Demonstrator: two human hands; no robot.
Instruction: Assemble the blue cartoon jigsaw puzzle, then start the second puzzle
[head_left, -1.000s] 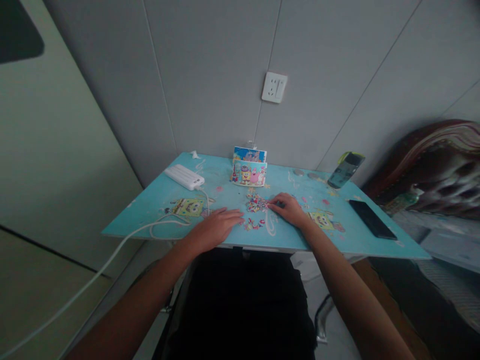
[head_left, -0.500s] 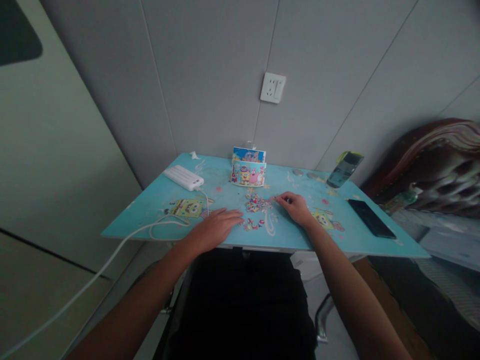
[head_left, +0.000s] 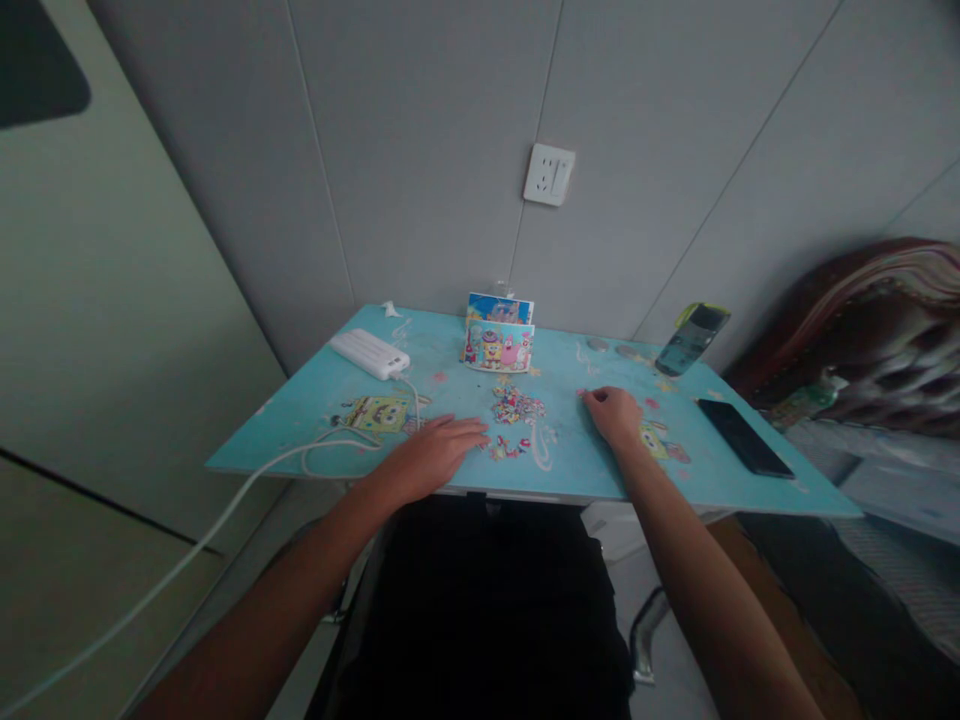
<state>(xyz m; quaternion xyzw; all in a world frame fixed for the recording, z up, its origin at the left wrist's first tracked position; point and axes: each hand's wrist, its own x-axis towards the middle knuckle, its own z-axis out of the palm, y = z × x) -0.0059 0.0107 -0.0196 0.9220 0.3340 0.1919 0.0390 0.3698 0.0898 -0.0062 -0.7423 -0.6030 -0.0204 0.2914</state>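
Note:
A pile of small, colourful puzzle pieces (head_left: 516, 405) lies mid-table. Nearer the front edge sits a smaller cluster of loose pieces (head_left: 510, 448). My left hand (head_left: 444, 452) rests flat, fingers stretched, its tips at the left side of that cluster. To the right of the pile, my right hand (head_left: 613, 412) is closed in a pinch low over the tabletop, with a tiny pinkish puzzle piece (head_left: 580, 393) at the fingertips. Behind the pile stands a cartoon-printed card holder (head_left: 499, 347) with a blue picture card (head_left: 501, 308) in it.
On the light blue table (head_left: 262, 440), a white power bank (head_left: 369, 354) with a white cable (head_left: 217, 530) lies at left. A black phone (head_left: 742, 437) and a tilted-looking bottle (head_left: 691, 340) are at right. Small round discs (head_left: 598, 344) lie near the wall.
My right hand has moved right, away from the pile, with the small piece pinched in its fingers. My left hand has stayed in place.

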